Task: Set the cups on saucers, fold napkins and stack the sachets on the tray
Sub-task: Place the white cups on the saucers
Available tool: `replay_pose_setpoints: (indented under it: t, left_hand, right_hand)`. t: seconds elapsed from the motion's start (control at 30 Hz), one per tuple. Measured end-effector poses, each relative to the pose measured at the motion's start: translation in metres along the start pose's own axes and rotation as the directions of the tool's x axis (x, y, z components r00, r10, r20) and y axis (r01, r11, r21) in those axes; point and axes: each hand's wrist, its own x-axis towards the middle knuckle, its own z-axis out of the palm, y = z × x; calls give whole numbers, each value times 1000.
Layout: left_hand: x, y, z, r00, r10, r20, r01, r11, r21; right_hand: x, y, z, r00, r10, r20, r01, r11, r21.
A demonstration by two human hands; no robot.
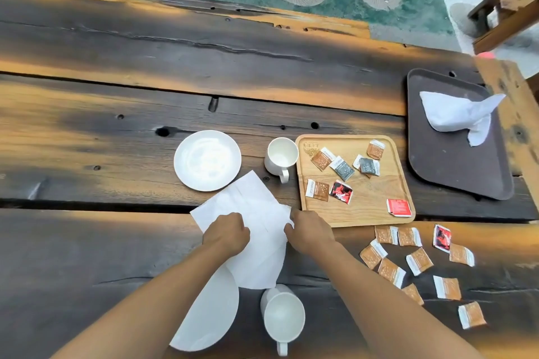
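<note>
Left hand (226, 232) and right hand (311, 231) pinch the white napkin (256, 209) with curled fingers, its long axis running up-frame, corner toward the upper saucer (207, 160).

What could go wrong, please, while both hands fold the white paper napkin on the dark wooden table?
The white paper napkin overlaps the near round white saucer; tugging might drag it. The near white ceramic cup stands between the forearms; an arm pulled back could tip it.

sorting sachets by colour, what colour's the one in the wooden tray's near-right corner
The sachet is red, head view.
</note>
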Motion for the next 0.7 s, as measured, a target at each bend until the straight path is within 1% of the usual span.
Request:
replay_pose_setpoints:
  t: [0.13, 0.3, 0.43, 0.5, 0.6, 0.7]
  left_hand:
    - [14, 15, -2, 1000, 29, 0, -29, 999, -23]
    - [36, 31, -9, 998, 60, -33, -63, 994, -93]
    - [60, 49, -21, 985, 126, -120, -148, 968, -205]
    - [74, 59, -29, 972, 154, -180, -198, 944, -263]
    - [95, 72, -39, 955, 151, -257, -230, 921, -314]
    - [112, 79, -44, 958, 145, -249, -223, 921, -321]
  right_hand:
    - [17, 6, -7, 1000, 16, 7, -16, 999, 48]
    - [42, 4, -23, 997, 25, -74, -17, 994, 108]
    - [65, 3, -44, 987, 47, -155, -21, 986, 164]
    - [77, 2, -53, 981, 42, -189, -2, 978, 211]
    - [93, 4, -62, 978, 25, -208, 42, 949, 313]
    - [108, 7, -62, 978, -16, -206, 98, 914, 394]
